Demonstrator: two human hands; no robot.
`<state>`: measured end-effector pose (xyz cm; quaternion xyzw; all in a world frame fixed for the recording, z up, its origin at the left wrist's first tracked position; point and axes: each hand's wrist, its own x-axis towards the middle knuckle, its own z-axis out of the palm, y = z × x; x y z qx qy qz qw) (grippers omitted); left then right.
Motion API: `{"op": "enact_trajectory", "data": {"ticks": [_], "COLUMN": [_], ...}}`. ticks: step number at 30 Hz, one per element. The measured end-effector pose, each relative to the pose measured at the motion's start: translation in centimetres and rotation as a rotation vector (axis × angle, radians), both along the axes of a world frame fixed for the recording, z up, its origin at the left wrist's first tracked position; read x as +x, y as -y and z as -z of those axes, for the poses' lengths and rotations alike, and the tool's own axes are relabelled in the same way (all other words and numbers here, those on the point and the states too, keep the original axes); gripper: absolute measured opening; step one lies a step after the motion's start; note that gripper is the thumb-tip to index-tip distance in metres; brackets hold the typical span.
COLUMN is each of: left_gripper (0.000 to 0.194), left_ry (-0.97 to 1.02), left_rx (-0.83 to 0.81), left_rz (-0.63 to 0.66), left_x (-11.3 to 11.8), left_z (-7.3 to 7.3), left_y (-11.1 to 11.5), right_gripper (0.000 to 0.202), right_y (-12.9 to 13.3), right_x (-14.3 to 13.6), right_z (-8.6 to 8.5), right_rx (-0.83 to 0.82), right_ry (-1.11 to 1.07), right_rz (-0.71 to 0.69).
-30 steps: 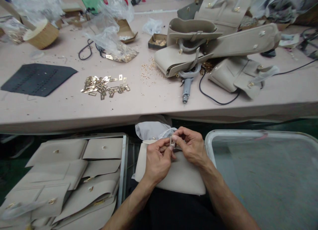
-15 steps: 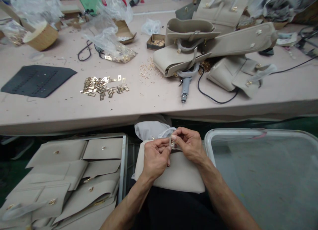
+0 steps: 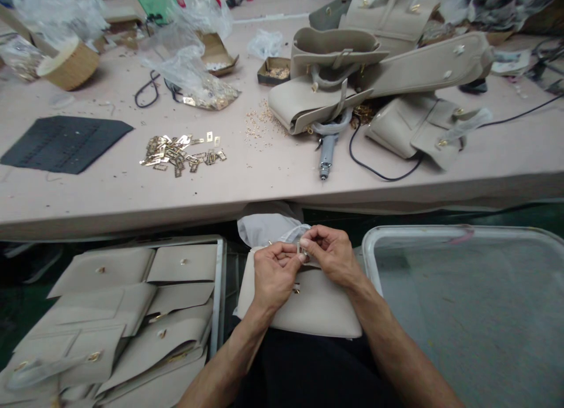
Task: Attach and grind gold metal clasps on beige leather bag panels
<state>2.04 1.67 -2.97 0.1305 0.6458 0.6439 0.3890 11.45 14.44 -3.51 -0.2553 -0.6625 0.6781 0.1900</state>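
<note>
My left hand [image 3: 274, 274] and my right hand [image 3: 331, 254] meet over my lap, below the table edge. Between their fingertips they pinch a small metal clasp piece [image 3: 303, 249]. Under the hands lies a beige leather bag panel [image 3: 317, 307] on my lap, with a small gold fitting on it just below my left hand. A white plastic wrap [image 3: 268, 227] sits behind the panel.
A bin at the left holds stacked beige flaps [image 3: 132, 302]. A grey plastic tray [image 3: 462, 290] stands at the right. On the table [image 3: 110, 188] lie gold plates [image 3: 180, 152], a dark mat [image 3: 61, 142], a corded tool [image 3: 326, 152] and beige bags [image 3: 379, 73].
Both hands have shifted slightly up and left with the clasp piece. The gold fitting on the panel now shows below my left hand.
</note>
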Motion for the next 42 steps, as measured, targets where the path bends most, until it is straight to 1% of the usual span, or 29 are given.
{"op": "enact_trajectory", "data": {"ticks": [3,5,7,10,11,13,16,18,20,23,26,28,30,32,34,37,40,42], "left_gripper": [0.020,0.020,0.022,0.026,0.026,0.023,0.019,0.019,0.019,0.022,0.022,0.026,0.028,0.028,0.029,0.027,0.024,0.027], "left_ry": [-0.012,-0.019,-0.012,-0.011,-0.015,-0.022,-0.038,-0.058,-0.057,-0.076,-0.213,-0.252,-0.204,-0.128,-0.058,0.046,0.121,0.149], "left_rx": [-0.001,-0.002,-0.022,-0.036,-0.029,0.002,0.039,0.045,0.045,0.021,-0.031,-0.026,0.003,0.029,0.041,0.042,0.051,0.060], "left_rz": [-0.033,-0.038,0.009,0.122,0.133,0.102,0.029,-0.002,-0.020,0.019,0.117,0.135,0.101,0.048,0.019,0.027,0.046,0.046], "left_x": [0.4,0.6,0.8,0.9,1.0,1.1,1.5,1.9,2.3,2.6,2.5,2.4,2.3,2.2,2.1,1.9,1.8,1.7], "left_z": [0.2,0.2,-0.1,-0.4,-0.5,-0.4,-0.1,0.0,0.0,-0.4,-0.7,-0.8,-0.7,-0.4,-0.2,-0.1,-0.4,-0.6], "left_y": [-0.2,-0.3,-0.3,-0.3,-0.3,-0.2,-0.2,-0.1,0.1,0.6,0.9,1.0,0.8,0.7,0.6,0.6,0.8,0.8], "right_gripper": [0.018,0.020,0.021,0.023,0.024,0.024,0.023,0.024,0.026,0.025,0.025,0.026,0.026,0.024,0.022,0.022,0.026,0.030], "right_y": [0.0,-0.1,-0.2,-0.3,-0.3,-0.2,0.2,0.4,0.5,0.4,0.3,0.6,1.0,1.3,1.4,1.2,1.0,0.9], "right_x": [0.0,0.0,0.1,0.3,0.3,0.3,0.2,0.2,0.2,0.4,0.4,0.3,0.1,-0.1,-0.3,-0.5,-0.6,-0.7], "right_z": [0.2,0.4,0.6,0.6,0.5,0.1,-0.9,-1.3,-1.4,-1.2,-1.1,-1.2,-1.3,-1.4,-1.4,-1.5,-1.6,-1.5], "right_rx": [-0.044,-0.061,-0.075,-0.110,-0.111,-0.073,0.073,0.166,0.165,0.087,0.115,0.113,0.124,0.175,0.187,0.106,0.065,0.037], "right_ry": [-0.001,0.020,0.038,0.006,-0.006,0.012,0.097,0.118,0.094,0.046,0.006,-0.007,0.016,0.070,0.129,0.176,0.180,0.179], "right_rz": [-0.009,-0.020,-0.013,0.016,0.018,-0.005,-0.053,-0.048,-0.032,-0.015,-0.015,-0.030,-0.016,0.000,-0.029,-0.092,-0.073,-0.069]}}
